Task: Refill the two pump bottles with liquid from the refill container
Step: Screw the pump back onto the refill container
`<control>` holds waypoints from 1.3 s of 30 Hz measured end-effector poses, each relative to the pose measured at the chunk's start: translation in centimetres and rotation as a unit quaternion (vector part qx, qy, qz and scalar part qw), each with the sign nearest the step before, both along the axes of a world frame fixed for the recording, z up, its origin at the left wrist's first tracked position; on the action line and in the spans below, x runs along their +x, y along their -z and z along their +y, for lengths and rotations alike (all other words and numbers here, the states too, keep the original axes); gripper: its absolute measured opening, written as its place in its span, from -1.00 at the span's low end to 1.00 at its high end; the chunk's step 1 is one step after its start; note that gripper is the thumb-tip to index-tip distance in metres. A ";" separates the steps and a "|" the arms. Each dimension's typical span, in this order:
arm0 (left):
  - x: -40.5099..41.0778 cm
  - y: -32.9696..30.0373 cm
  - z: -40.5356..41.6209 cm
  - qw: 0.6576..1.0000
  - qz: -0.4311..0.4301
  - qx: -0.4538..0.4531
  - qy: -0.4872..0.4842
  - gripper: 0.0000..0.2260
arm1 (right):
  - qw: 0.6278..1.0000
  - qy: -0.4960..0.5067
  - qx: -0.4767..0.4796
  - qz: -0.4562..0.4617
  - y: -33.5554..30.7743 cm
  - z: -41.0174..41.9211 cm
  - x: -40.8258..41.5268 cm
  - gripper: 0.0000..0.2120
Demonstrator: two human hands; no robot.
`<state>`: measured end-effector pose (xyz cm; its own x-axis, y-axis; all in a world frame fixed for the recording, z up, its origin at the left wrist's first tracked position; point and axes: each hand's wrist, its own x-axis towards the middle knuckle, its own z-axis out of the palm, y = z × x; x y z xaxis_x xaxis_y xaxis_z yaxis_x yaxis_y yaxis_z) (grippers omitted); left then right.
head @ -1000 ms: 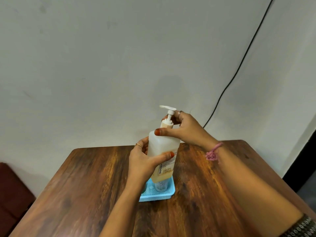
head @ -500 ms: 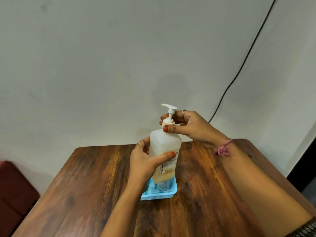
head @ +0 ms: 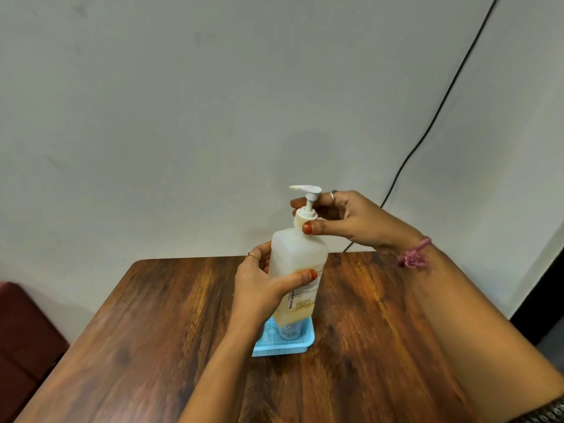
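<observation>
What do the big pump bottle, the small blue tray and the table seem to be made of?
Pump bottle: likely translucent, matte plastic; the yellowish liquid low inside shows through its cloudy wall.
Blue tray: probably moulded plastic, with a fine mesh of small holes in its floor.
Table: wood or a wood-look veneer with a slight sheen; brown grain streaks run along it, and which one it is cannot be told.

Wooden table, dark brown with streaked grain and rounded far corners, set against a pale wall. A light-blue mesh tray lies directly on its middle; a small bottle, largely hidden, appears to stand in the tray.
</observation>
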<state>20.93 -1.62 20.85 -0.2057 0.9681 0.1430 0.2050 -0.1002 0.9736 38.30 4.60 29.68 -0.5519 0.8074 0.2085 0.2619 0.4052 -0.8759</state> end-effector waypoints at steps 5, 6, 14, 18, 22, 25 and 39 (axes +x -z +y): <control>0.1 0.1 0.3 1.000 0.003 0.005 -0.007 -0.32 | 0.999 0.031 0.027 -0.020 0.2 -0.1 -0.3 -0.63; 0.1 0.1 0.3 1.000 0.002 0.006 -0.007 -0.32 | 0.999 0.041 0.028 -0.013 0.4 -0.2 -0.3 -0.63; 0.0 0.3 0.4 1.000 0.022 0.009 -0.016 -0.30 | 0.999 0.038 0.010 0.004 1.1 -0.3 -0.1 -0.51; 0.1 0.3 0.2 1.000 0.013 0.010 -0.015 -0.34 | 0.998 0.058 0.026 0.029 1.4 -0.4 -0.7 -0.66; 0.3 0.3 0.1 1.000 0.010 0.006 -0.013 -0.36 | 0.991 0.118 0.051 0.021 1.8 -0.4 -1.2 -0.54; 0.3 0.3 0.2 1.000 0.013 0.001 -0.011 -0.34 | 0.997 0.049 -0.025 0.050 2.0 -0.1 -0.2 -0.48; 0.2 0.5 0.1 1.000 0.003 0.008 -0.016 -0.32 | 0.992 0.024 -0.063 0.104 3.1 -0.6 -0.8 -0.53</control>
